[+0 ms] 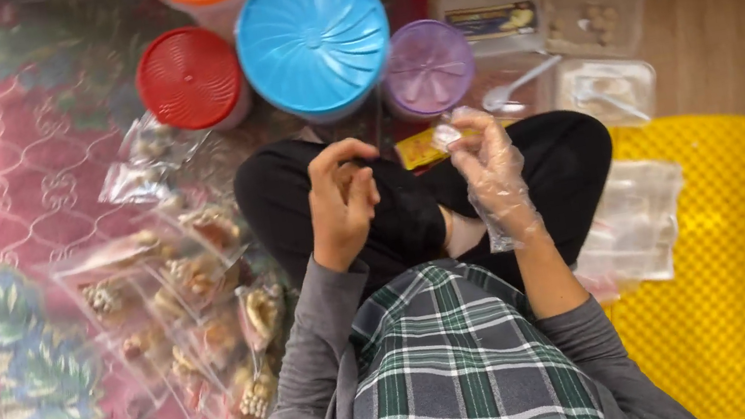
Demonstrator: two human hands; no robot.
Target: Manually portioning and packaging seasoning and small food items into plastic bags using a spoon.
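Soft, even indoor light; we find no hard shadows. A bright patch at the top left corner suggests light entering from there. Mild sheen on the blue lid (312, 37) and on the clear packets (176, 290) by the rug. We note slight motion blur on the gloved right hand (494, 175); the frame is a little soft overall, with colours strongly saturated.

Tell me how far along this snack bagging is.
Done: a pile of filled clear bags lies on the rug by the left knee. In hand: the gloved right hand holds a yellow packet; the bare left hand is curled beside it. Left: a stack of empty bags, lidded jars and snack trays.
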